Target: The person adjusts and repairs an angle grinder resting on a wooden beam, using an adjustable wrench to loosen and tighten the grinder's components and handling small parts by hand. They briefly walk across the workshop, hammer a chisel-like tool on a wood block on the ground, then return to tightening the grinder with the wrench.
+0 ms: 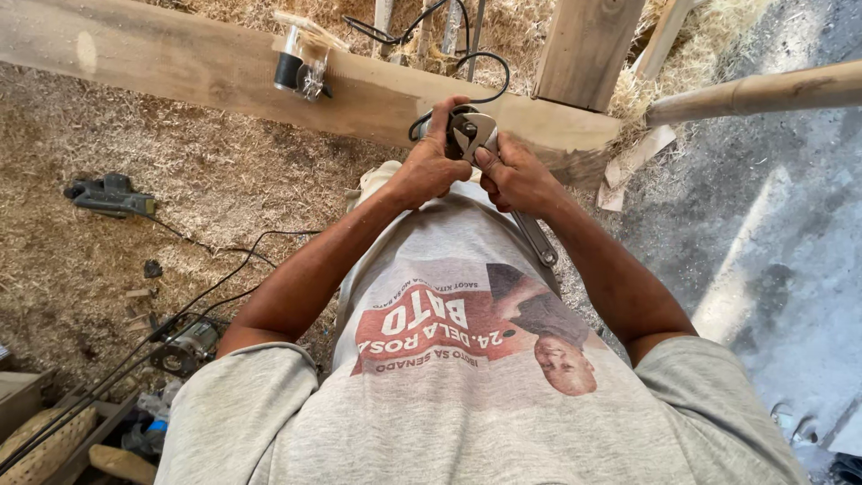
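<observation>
Sawdust and wood shavings are covering the ground (135, 135) on the left and behind, while bare grey ground (772, 233) is lying open on the right, giving the most free room there. A long wooden beam (197, 63) is running across the top of the view, its near edge passing just beyond the hands and its right end stopping short of a thick upright post (588, 45). A round pole (763, 90) is reaching in from the right edge. The person's grey shirt (467, 395) is filling the bottom of the view.

On the sawdust at the left, a green power tool (109, 196) is lying well apart from the hands, its black cord (224, 260) trailing toward the lower left. A small router (301, 65) is sitting on the beam.

The left hand (426, 166) is wrapped closed around a small corded power tool (462, 130), held just in front of the beam's near edge. The right hand (516, 175) is gripping a steel adjustable wrench (537, 238), its shiny head set against the tool and its long handle slanting down along the right forearm. The wrench head is bright and worn.
</observation>
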`<state>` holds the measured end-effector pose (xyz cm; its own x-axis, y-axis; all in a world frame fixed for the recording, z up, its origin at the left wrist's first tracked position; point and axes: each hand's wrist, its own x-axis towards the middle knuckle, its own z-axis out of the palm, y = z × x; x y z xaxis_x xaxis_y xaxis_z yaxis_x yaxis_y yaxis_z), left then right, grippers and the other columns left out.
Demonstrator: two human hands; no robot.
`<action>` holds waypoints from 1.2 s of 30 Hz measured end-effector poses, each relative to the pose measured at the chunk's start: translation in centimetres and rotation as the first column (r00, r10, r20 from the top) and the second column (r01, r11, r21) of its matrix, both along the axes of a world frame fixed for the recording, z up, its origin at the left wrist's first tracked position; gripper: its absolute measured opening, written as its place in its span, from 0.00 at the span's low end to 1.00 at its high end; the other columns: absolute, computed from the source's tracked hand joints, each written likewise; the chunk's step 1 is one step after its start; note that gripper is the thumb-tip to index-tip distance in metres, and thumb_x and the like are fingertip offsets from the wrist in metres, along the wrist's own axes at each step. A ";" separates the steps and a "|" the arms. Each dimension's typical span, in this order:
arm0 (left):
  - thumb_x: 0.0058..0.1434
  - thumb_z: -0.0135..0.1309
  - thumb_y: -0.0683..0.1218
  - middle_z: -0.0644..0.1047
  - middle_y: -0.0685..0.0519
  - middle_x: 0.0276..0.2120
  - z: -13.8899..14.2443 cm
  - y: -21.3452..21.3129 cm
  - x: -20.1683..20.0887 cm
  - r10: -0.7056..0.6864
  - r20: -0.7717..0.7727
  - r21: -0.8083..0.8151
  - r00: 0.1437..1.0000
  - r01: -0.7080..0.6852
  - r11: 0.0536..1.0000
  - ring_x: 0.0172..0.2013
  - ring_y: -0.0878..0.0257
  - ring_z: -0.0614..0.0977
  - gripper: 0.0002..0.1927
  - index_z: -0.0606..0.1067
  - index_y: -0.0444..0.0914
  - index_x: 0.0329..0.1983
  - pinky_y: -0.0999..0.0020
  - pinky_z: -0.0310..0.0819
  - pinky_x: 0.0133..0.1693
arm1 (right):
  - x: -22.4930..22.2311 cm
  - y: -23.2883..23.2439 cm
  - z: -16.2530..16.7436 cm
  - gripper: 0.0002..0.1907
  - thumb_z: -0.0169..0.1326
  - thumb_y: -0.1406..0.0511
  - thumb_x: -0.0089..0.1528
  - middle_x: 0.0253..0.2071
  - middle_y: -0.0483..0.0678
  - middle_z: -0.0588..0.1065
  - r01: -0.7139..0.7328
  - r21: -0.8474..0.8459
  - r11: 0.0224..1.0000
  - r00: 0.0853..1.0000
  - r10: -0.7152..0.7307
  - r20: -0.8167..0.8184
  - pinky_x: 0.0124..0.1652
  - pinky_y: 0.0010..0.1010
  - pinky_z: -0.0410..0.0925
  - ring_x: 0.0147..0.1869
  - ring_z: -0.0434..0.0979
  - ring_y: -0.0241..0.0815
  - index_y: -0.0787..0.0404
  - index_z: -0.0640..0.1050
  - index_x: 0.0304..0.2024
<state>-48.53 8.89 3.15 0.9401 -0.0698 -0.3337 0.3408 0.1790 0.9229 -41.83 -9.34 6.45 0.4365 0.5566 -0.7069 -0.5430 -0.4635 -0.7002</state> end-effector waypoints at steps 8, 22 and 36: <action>0.51 0.56 0.34 0.74 0.46 0.50 -1.0 2.0 0.6 -0.272 0.010 0.191 0.962 0.266 0.945 0.47 0.55 0.79 0.46 0.55 0.53 0.72 0.63 0.77 0.48 | 2.6 -1.2 -2.2 0.21 0.46 0.53 0.70 0.34 0.49 0.75 -0.434 -0.367 0.823 0.679 0.566 0.468 0.43 0.46 0.69 0.38 0.77 0.44 0.59 0.66 0.58; 0.47 0.55 0.29 0.71 0.39 0.58 0.2 1.9 4.2 -0.173 0.118 0.119 0.978 0.159 0.980 0.54 0.53 0.79 0.51 0.56 0.54 0.73 0.61 0.81 0.51 | 11.8 -2.0 -0.5 0.17 0.43 0.55 0.71 0.38 0.49 0.72 -0.103 -0.482 0.870 0.930 0.256 0.264 0.39 0.33 0.71 0.35 0.71 0.38 0.60 0.70 0.54; 0.48 0.53 0.28 0.72 0.43 0.47 2.7 2.1 8.4 0.059 -0.191 -0.141 0.980 -0.087 0.986 0.16 0.70 0.69 0.49 0.54 0.55 0.71 0.73 0.61 0.13 | 11.1 1.5 -4.2 0.20 0.55 0.62 0.66 0.46 0.66 0.69 0.236 -0.430 0.872 0.352 0.336 0.874 0.47 0.50 0.69 0.49 0.73 0.61 0.72 0.74 0.53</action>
